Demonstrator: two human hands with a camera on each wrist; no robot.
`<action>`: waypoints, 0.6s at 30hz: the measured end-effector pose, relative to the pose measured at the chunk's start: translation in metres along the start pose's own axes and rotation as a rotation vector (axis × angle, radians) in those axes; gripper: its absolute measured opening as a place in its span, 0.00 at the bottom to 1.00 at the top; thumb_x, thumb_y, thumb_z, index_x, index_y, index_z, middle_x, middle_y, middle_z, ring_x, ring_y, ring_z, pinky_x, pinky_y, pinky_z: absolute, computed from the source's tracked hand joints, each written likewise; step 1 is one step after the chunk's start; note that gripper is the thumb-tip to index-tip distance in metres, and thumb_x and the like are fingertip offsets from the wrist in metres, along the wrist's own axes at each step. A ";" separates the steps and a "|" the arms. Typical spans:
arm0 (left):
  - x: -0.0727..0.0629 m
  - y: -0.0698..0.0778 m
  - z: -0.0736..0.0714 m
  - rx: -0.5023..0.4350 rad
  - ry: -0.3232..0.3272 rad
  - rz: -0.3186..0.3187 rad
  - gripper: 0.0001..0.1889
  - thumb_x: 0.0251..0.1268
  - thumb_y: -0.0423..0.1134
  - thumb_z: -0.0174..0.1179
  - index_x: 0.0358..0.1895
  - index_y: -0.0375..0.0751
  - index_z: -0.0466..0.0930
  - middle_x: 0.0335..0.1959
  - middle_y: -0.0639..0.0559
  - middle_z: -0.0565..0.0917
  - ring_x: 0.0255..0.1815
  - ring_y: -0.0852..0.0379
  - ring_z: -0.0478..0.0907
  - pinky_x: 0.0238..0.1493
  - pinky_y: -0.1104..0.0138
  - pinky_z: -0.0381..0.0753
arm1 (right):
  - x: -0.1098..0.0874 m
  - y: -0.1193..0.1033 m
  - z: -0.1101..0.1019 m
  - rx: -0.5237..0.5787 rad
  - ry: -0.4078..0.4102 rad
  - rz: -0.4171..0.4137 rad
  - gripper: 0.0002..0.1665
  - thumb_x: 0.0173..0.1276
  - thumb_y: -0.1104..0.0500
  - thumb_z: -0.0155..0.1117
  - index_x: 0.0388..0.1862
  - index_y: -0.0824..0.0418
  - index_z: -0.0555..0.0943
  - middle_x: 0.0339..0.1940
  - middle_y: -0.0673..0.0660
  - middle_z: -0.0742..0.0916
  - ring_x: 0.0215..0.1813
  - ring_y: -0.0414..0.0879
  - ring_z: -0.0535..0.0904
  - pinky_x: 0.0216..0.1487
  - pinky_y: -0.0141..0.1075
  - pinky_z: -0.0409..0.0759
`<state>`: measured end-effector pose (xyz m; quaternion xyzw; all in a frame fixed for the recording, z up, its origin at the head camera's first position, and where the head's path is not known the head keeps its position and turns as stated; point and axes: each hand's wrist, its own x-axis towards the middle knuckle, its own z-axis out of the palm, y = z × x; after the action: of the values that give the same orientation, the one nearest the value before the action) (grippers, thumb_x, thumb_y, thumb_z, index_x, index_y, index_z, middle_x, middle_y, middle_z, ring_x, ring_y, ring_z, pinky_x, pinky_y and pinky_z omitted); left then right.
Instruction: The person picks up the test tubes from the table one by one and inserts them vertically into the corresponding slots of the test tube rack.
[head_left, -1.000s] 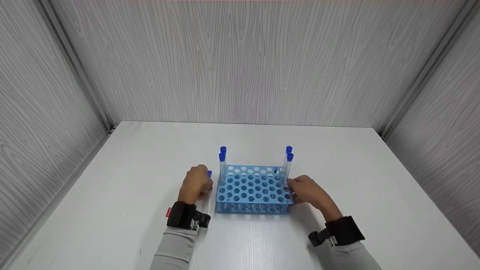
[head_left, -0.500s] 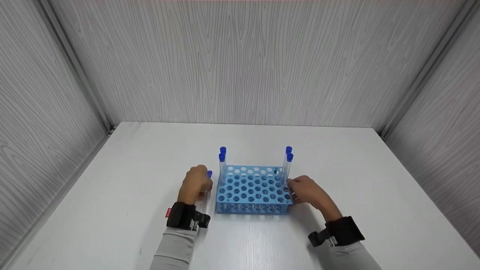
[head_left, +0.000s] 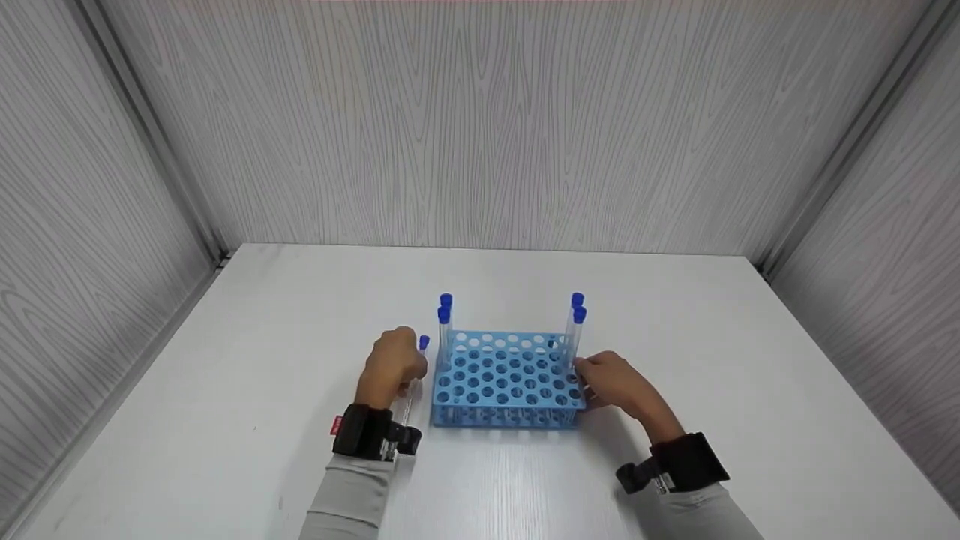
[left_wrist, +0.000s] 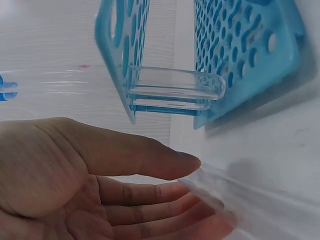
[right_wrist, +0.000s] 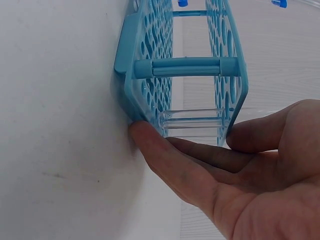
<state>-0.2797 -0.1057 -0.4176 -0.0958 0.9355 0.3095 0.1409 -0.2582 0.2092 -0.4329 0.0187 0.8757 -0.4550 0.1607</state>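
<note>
A light-blue test tube rack [head_left: 510,407] stands on the white table between both hands. Blue-capped clear tubes stand upright in it, two at the left end [head_left: 445,330] and two at the right end [head_left: 576,330]. Left of the rack, my left hand [head_left: 392,364] pinches a loose clear test tube [left_wrist: 260,195] between thumb and fingers. That tube leans, its blue cap [head_left: 424,342] up beyond the hand and its lower part toward the near side. My right hand [head_left: 615,381] grips the rack's right end, thumb at the upper plate and fingers along the base [right_wrist: 127,95].
The white tabletop [head_left: 480,480] runs back to a grey wood-grain panel [head_left: 480,127]. Similar panels [head_left: 97,225] close off the left and right sides. Each wrist wears a black strap with a small camera [head_left: 636,477].
The tube in my left hand has risen slightly and its cap has tipped to the right. The left hand has shifted a little. My right hand and the rack stay put.
</note>
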 end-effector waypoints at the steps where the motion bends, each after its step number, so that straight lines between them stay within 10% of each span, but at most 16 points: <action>1: 0.000 0.000 0.000 0.001 0.004 0.004 0.16 0.63 0.27 0.60 0.54 0.29 0.77 0.39 0.38 0.80 0.23 0.52 0.78 0.18 0.69 0.73 | 0.000 0.000 0.000 0.003 -0.001 0.001 0.26 0.81 0.55 0.46 0.56 0.77 0.78 0.39 0.62 0.83 0.39 0.50 0.85 0.44 0.44 0.87; 18: -0.008 0.008 -0.009 -0.010 0.084 0.076 0.16 0.62 0.29 0.62 0.53 0.28 0.78 0.41 0.38 0.84 0.35 0.48 0.83 0.24 0.66 0.83 | -0.001 -0.001 0.001 -0.004 0.003 0.005 0.25 0.81 0.55 0.46 0.55 0.77 0.79 0.38 0.62 0.83 0.39 0.50 0.84 0.44 0.43 0.87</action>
<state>-0.2759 -0.1044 -0.4033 -0.0737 0.9420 0.3151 0.0889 -0.2573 0.2084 -0.4324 0.0213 0.8767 -0.4529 0.1607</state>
